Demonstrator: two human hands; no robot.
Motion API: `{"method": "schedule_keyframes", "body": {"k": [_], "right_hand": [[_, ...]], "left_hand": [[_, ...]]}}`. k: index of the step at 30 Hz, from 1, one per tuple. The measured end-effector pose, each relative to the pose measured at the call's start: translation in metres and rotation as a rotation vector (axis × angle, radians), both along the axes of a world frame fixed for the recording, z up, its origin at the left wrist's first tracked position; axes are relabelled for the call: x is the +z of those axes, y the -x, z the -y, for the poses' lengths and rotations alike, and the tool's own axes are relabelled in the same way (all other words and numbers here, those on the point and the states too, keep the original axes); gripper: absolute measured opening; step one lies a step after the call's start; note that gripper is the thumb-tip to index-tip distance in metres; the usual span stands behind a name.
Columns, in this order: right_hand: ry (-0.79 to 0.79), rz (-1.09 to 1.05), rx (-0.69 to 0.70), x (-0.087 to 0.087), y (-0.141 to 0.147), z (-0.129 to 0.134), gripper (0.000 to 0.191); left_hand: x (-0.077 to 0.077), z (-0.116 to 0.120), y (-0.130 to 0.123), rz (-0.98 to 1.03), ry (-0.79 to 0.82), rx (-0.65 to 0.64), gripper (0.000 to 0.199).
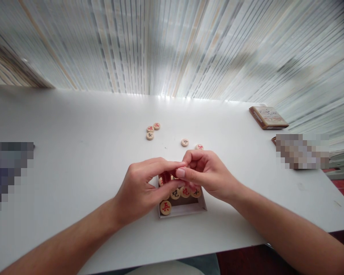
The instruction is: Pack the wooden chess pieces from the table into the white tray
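A small open box (189,209) on the white table holds several round wooden pieces with red or black characters. One red-marked piece (165,207) lies in its front left corner, beside a bare stretch of box floor. Above the box, my left hand (149,185) and my right hand (208,173) meet at the fingertips. The fingers of both are closed together; whatever they hold, if anything, is hidden between them. My hands cover the back part of the box.
Beyond the box lie a black-marked piece (184,142), a red-marked piece (200,147) and a cluster of three pieces (150,128). A flat box (269,117) and a blurred item (301,151) are at the right. Striped curtains (160,46) hang behind.
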State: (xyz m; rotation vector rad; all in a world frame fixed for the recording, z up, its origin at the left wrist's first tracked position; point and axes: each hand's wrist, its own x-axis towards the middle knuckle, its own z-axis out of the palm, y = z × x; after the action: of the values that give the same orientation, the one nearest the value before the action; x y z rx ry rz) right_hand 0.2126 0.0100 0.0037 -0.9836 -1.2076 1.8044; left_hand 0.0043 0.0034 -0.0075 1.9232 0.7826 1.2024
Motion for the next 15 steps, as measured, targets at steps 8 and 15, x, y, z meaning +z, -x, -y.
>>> {"method": "schedule_keyframes", "body": {"k": [8,15], "right_hand": [[-0.041,-0.058,0.034,-0.0018,-0.0036,-0.0010,0.032],[-0.052,-0.100,0.043,-0.0061,-0.0052,-0.0019,0.026]], "left_hand": [[0.0001,0.0008,-0.0017,0.112,0.199,-0.011,0.024],[0.0003,0.0001,-0.0007,0.146,0.213,-0.014,0.029]]}}
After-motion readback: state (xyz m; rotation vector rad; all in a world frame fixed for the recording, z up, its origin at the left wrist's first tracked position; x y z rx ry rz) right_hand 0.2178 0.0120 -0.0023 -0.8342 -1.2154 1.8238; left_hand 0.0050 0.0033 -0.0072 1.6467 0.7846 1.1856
